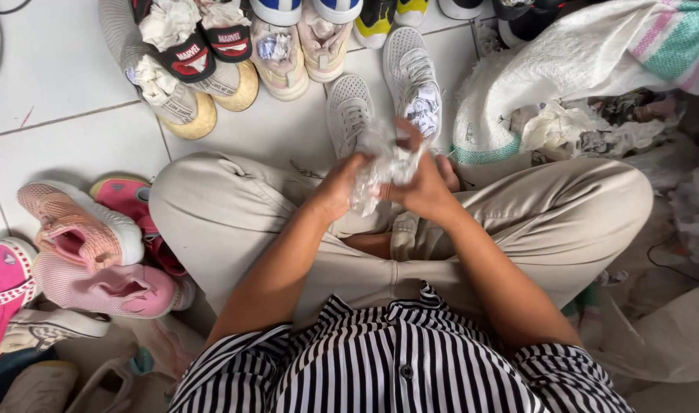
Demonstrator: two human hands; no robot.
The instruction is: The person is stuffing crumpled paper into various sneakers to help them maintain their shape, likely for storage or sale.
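Observation:
I sit cross-legged on a tiled floor in beige trousers and a striped shirt. Both hands meet over my lap around a crumpled clear plastic wrapper [385, 164]. My left hand [338, 186] grips its lower left side, and my right hand [424, 180] squeezes it from the right with the thumb on top. Just beyond the hands lies a pair of white mesh sneakers [410, 76], one of them stuffed with printed paper.
A row of shoes stuffed with crumpled paper [212, 53] lines the far floor. Pink sneakers and sandals [89, 252] pile up at my left knee. A large white woven sack [586, 69] full of crumpled paper [563, 126] sits at the right.

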